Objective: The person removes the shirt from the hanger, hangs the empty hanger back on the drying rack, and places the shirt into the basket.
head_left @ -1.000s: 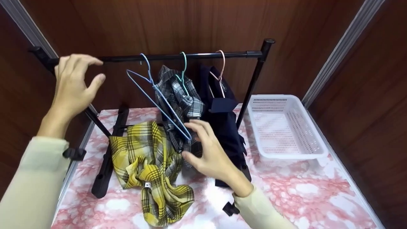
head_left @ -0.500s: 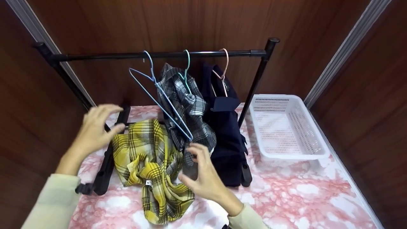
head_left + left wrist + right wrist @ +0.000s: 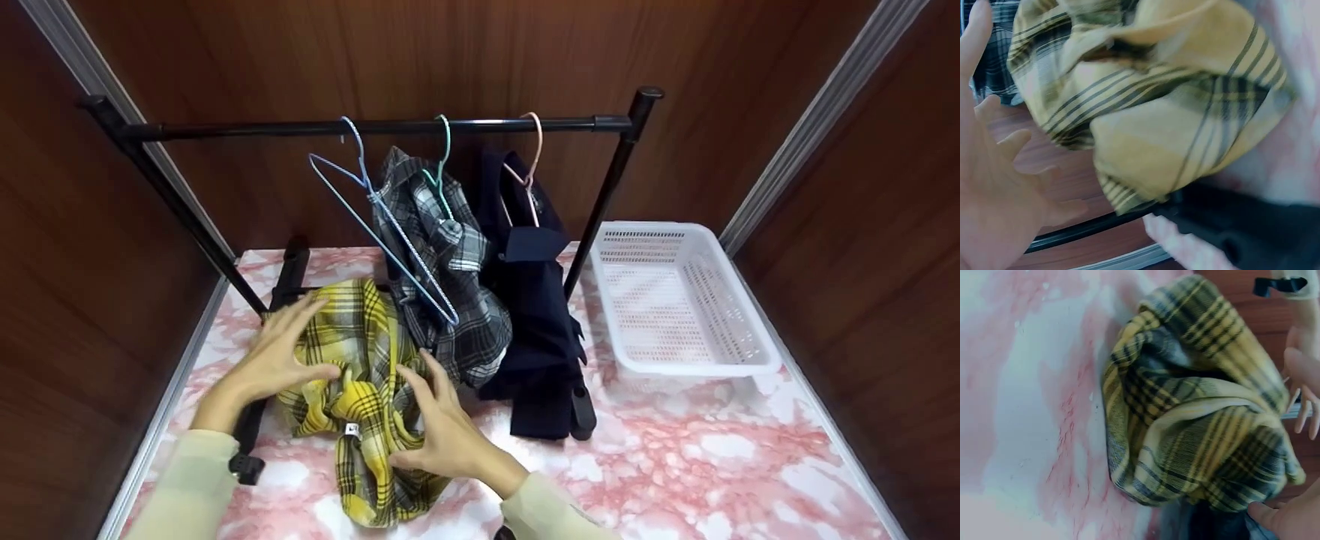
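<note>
In the head view, a crumpled yellow, grey and black plaid cloth shirt (image 3: 360,322) lies on a tabletop (image 3: 675,442) with a pink-and-white marbled surface, at the left end of a black metal clothes rack (image 3: 262,131). The left hand (image 3: 274,360) is over the left part of the shirt, fingers extended and thumb held apart. The right hand (image 3: 446,439) is at the shirt's right side, fingers likewise spread, thumb pointing toward the cloth. Whether either hand touches the fabric is not clear from this angle.

From the rack's bar hang, left to right, a blue wire hanger (image 3: 365,182), a green wire hanger (image 3: 439,184) bearing a dark grey plaid shirt (image 3: 472,307), and a pink wire hanger (image 3: 529,181) bearing a navy cloth garment (image 3: 536,300). A white perforated plastic basket (image 3: 697,370) stands on the tabletop, to the right of the rack.

In the left wrist view, the left hand shows along the left edge, its fingers spread beside the folds of the yellow shirt. A black rack foot (image 3: 1241,225) lies near the cloth, at lower right.

In the right wrist view, the bunched yellow shirt fills the middle. The right hand's thumb is at the shirt's edge, at lower right; the left hand appears at upper right, fingers apart.
</note>
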A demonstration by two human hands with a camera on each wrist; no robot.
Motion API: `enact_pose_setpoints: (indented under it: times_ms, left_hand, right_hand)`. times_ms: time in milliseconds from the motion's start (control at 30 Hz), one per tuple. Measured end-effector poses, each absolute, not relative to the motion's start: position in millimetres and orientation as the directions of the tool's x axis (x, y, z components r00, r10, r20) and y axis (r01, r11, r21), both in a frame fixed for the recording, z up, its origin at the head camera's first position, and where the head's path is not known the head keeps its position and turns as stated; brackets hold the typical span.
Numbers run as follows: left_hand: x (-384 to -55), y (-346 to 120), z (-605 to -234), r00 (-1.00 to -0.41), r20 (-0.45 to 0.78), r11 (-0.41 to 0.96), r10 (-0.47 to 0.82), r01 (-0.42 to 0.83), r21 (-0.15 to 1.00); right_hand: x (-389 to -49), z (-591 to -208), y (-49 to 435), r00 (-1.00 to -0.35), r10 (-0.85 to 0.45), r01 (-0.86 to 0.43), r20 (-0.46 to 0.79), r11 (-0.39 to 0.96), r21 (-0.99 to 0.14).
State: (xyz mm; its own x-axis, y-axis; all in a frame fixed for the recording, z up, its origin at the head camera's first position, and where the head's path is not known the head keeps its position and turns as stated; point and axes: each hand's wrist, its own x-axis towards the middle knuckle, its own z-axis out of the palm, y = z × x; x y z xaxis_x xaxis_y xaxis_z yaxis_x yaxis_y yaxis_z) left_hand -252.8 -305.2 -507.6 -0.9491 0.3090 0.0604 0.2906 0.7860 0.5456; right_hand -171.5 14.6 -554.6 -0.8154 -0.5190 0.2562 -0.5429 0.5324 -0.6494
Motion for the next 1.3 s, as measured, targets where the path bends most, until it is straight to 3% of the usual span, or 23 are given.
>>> enact_pose_setpoints:
  times_ms: [667,900,1100,1300]
  left_hand:
    - [-260,-286,-562,-0.957,-0.034,0.824,0.288,0.229,0.519]
    - [-265,-276,-565,-0.966,-0.041,0.881,0.257,0.216,0.422]
    - [-269,-274,-574,-0.974,0.016,0.898,0.225,0.214,0.384]
    - [-272,-274,-576,-0.95,0.142,0.873,0.279,0.312,0.374]
  right_hand:
    - [-220,-582,-8,-0.885,-0.451,-0.392,0.114,0.591,-0.705]
    - [-229,-588,-9,-0.865,-0.471,-0.457,0.175,0.592,-0.664]
    - [-234,-594,-10,-0.861,-0.478,-0.463,0.176,0.59,-0.661]
    - [-233,-593,-12,-0.887,-0.423,-0.432,0.185,0.619,-0.656]
